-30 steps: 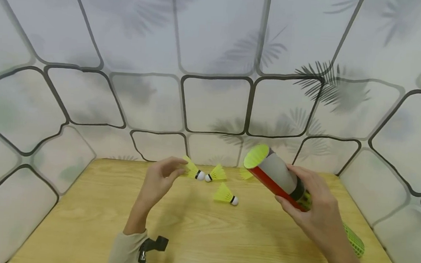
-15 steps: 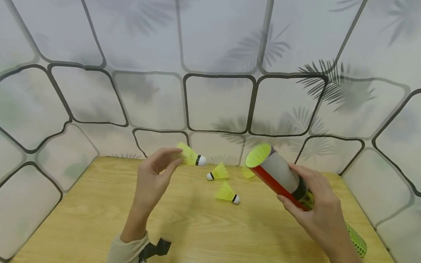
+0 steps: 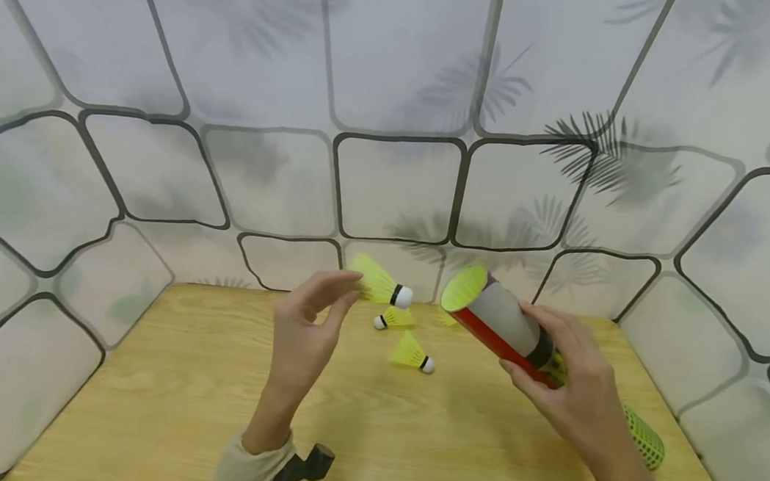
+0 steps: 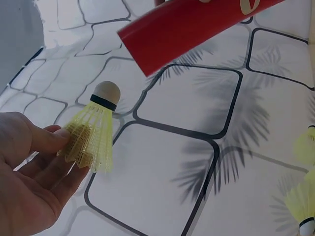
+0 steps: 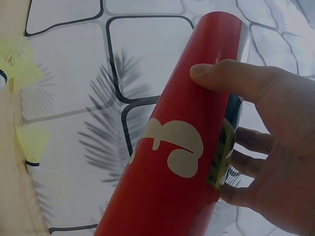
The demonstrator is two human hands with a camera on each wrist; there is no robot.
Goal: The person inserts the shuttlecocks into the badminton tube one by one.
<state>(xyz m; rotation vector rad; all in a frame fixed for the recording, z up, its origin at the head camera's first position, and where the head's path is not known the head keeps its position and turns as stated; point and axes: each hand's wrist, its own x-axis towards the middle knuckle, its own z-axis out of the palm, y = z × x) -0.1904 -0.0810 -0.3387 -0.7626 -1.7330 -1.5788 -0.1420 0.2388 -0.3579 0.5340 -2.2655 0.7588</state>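
Observation:
My left hand (image 3: 309, 331) pinches a yellow shuttlecock (image 3: 382, 284) by the rim of its skirt, above the table. Its white cork points right in the head view and upward in the left wrist view (image 4: 91, 130). My right hand (image 3: 581, 385) grips a shuttlecock tube (image 3: 502, 317), red and grey with a black band and green dotted pattern. The tube slants, its uncovered end facing up and left and showing yellow-green inside. In the right wrist view, the thumb lies along the tube's red side (image 5: 162, 162). A gap separates the held shuttlecock from the tube.
Two yellow shuttlecocks, a farther one (image 3: 395, 318) and a nearer one (image 3: 411, 352), lie on the wooden table (image 3: 171, 389). Another shuttlecock (image 3: 446, 318) is partly hidden behind the tube. Patterned fabric walls (image 3: 395, 189) enclose the table's back and sides.
My left hand has lifted the shuttlecock off the table and carried it right, closer to the tube's uncovered end. My right hand and the tube stay almost in place.

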